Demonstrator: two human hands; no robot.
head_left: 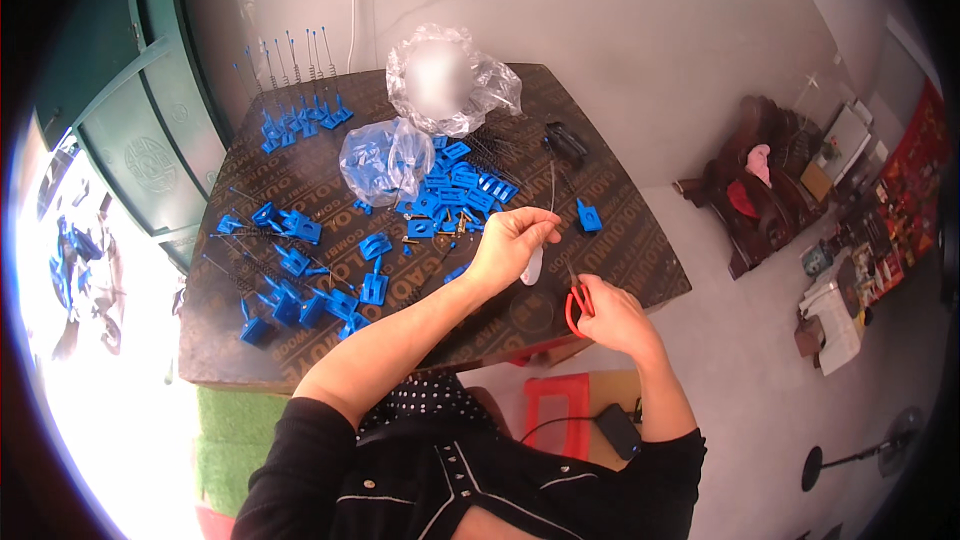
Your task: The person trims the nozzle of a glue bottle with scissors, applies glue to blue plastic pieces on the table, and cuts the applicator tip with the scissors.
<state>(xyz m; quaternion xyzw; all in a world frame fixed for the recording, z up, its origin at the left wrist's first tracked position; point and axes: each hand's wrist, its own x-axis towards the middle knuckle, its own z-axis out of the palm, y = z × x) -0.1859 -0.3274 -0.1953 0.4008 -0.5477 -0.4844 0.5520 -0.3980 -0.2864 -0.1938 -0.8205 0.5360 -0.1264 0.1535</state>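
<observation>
Nearest, the right hand (pixel 612 318) closes its grip on red-handled scissors (pixel 577 306) at the near desk (pixel 640 275) edge. Just beyond, the left hand (pixel 512 240) pinches a thin wire spring (pixel 551 183) upright. Finished-looking blue clips with springs (pixel 298 110) stand far left; many loose blue clips (pixel 455 195) and a plastic bag (pixel 385 160) remain, so much seems left. Grey floor lies right.

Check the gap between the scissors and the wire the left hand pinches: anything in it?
Nothing visible. The right hand holds the red scissors just below the left hand, which pinches the thin wire upright. Only bare table lies between; the blue parts sit further left.
</observation>
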